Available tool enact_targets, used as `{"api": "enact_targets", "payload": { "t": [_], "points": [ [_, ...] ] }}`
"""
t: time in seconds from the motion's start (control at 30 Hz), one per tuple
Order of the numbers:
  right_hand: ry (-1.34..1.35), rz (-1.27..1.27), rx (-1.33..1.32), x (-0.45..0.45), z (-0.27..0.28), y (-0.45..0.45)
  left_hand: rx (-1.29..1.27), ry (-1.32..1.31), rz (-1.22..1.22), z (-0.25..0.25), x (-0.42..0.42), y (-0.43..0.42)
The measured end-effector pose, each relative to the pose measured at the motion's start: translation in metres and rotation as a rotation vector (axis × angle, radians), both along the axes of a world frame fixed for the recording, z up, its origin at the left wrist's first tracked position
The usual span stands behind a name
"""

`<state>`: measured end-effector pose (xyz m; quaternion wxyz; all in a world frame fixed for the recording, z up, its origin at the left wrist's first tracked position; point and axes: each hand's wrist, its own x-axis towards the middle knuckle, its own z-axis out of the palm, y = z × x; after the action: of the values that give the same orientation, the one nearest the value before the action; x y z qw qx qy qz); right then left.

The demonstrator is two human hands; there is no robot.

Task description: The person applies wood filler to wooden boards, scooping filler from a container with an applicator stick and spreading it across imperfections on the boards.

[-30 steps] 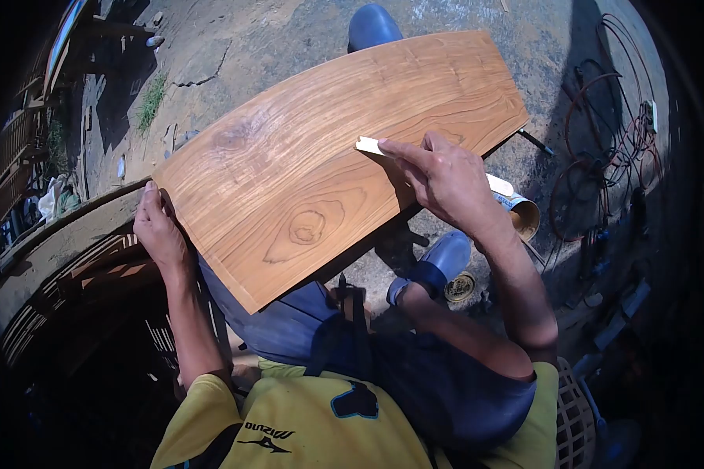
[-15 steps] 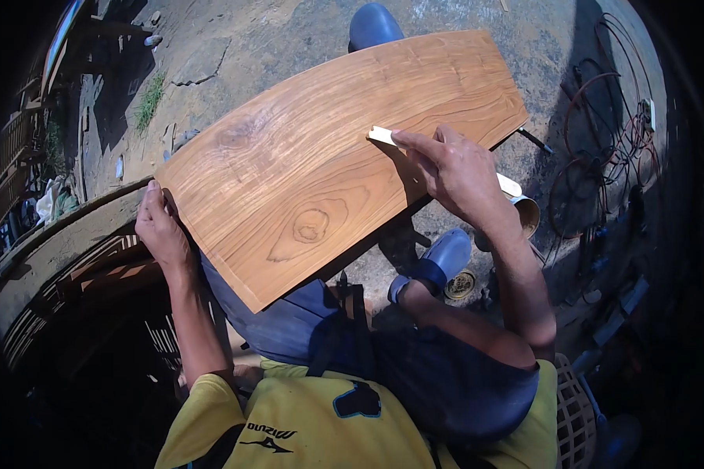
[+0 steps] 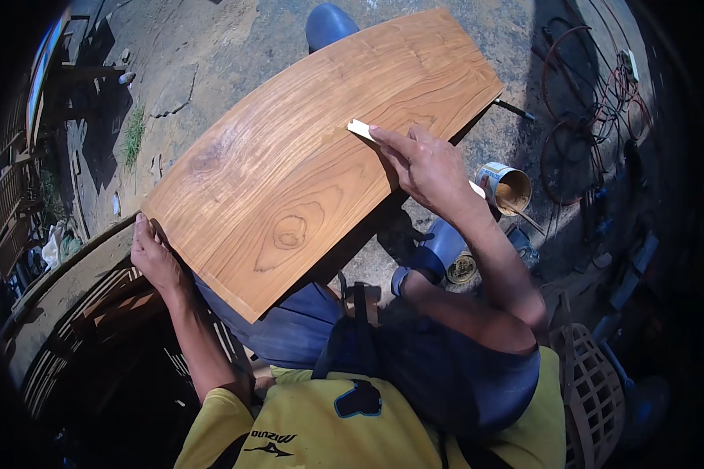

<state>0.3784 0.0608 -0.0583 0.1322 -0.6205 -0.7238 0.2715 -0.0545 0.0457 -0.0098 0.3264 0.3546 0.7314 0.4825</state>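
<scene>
A curved, brown wooden board [image 3: 242, 195] with dark grain rings lies tilted across my lap. My left hand [image 3: 158, 258] is closed around the board's left end, thumb on the top edge. A whitish flat spreader [image 3: 360, 129] sits in the grip of my right hand [image 3: 434, 168], index finger stretched along it. The spreader's tip is at the middle of the board's top face; whether it presses on the wood I cannot tell. Its back end shows beyond my wrist. To the right, a can [image 3: 489, 173] holds tan paste [image 3: 513, 193] with a thin stick leaning in it.
A round lid with residue [image 3: 461, 269] lies by my blue shoe [image 3: 438, 242]. Another blue shoe [image 3: 330, 27] shows past the board's far edge. Tangled cables [image 3: 594, 133] spread over the ground at right. A lattice basket-like item [image 3: 598, 391] stands lower right.
The view has shifted, so the board appears further left and turned slightly, and the can is more visible. My right hand and the spreader have barely moved relative to the board.
</scene>
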Motion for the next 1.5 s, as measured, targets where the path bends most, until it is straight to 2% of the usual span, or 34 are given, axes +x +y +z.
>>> {"api": "enact_targets", "payload": {
  "t": [0.67,0.73,0.8,1.17,1.3,1.33,1.4,1.5],
  "points": [
    [0.068,-0.117,0.018,0.02,-0.026,-0.001,0.02,-0.015,-0.035,-0.001,-0.003,0.003],
    [0.059,-0.16,0.0,0.021,-0.031,-0.003,0.07,-0.023,0.032,-0.003,0.001,0.004],
    [0.145,-0.134,0.074,0.02,-0.046,-0.006,0.022,-0.004,-0.023,-0.007,-0.017,0.002],
    [0.071,-0.155,-0.006,0.033,-0.038,0.006,-0.007,0.036,-0.111,-0.015,-0.03,-0.001],
    [0.116,-0.126,0.043,0.045,-0.056,0.004,0.044,-0.012,-0.03,-0.004,-0.007,0.002],
    [0.112,-0.12,0.046,0.05,-0.044,0.007,0.038,-0.016,-0.017,-0.003,-0.005,0.002],
    [-0.052,-0.056,-0.116,0.06,-0.016,0.017,0.064,0.002,-0.003,-0.005,0.0,0.002],
    [0.021,0.082,-0.074,0.04,0.013,0.031,0.079,0.04,-0.014,-0.004,-0.003,-0.001]
  ]
}}
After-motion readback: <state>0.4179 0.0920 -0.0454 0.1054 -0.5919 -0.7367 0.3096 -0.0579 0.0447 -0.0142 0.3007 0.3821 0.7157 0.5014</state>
